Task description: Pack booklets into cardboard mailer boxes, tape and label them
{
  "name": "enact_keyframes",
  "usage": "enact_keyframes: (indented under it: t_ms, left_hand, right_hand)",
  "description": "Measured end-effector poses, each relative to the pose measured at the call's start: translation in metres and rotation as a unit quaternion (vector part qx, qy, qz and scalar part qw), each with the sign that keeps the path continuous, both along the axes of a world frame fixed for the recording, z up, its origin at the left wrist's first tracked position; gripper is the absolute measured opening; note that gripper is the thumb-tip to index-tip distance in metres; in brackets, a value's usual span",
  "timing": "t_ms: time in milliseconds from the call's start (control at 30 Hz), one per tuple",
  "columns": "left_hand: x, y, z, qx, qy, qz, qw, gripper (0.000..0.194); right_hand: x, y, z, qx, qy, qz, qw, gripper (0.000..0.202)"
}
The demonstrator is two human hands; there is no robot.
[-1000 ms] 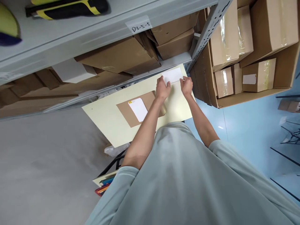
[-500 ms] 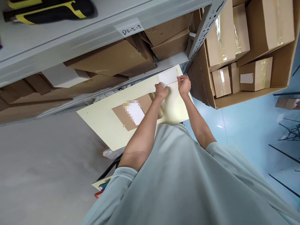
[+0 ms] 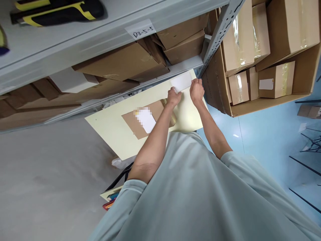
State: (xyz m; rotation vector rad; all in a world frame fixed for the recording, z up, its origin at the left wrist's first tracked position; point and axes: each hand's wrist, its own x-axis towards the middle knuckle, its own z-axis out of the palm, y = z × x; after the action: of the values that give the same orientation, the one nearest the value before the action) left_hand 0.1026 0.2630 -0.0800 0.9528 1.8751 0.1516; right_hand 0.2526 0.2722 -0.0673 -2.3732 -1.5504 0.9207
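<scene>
On the cream counter (image 3: 107,125), a cardboard parcel (image 3: 158,109) already bears a white label (image 3: 148,123) and tape at its right end, so that part looks finished; the white slip (image 3: 181,82) by the counter's far right corner lies apart from it, and work on it seems unfinished. The left hand (image 3: 174,96) has bent fingers at the slip's near edge, the right hand (image 3: 197,90) curled ones at its right edge; whether either pinches it, I cannot tell. A shelf tag (image 3: 141,29) reads "D3-5-5"; the label's print is illegible.
</scene>
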Motion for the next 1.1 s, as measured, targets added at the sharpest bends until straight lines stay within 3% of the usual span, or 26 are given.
enact_keyframes:
  t_ms: [433,600,767,867,967,1100]
  left_hand:
    - [-0.005,0.005,0.014,0.007,-0.037,0.025,0.999,0.075]
    - [-0.009,0.017,0.027,0.109,-0.071,0.041,0.991,0.054]
    - [-0.036,0.031,0.050,0.174,-0.026,0.059,0.983,0.030]
    - [-0.064,0.031,0.060,0.141,-0.031,0.111,0.983,0.020]
    - [-0.086,0.028,0.062,0.096,-0.041,0.155,0.982,0.022]
    - [-0.099,0.022,0.058,0.088,-0.020,0.165,0.982,0.028]
  right_hand:
    - [0.002,-0.008,0.012,0.006,0.006,0.040,0.999,0.059]
    - [-0.013,-0.025,0.036,0.034,0.029,0.054,0.998,0.058]
    - [-0.042,-0.037,0.062,0.049,0.071,0.187,0.979,0.057]
    - [-0.051,-0.028,0.053,0.034,0.067,0.220,0.973,0.063]
    - [-0.058,-0.010,0.026,-0.006,0.049,0.232,0.972,0.064]
    - [-0.067,0.007,-0.007,-0.077,0.037,0.241,0.967,0.076]
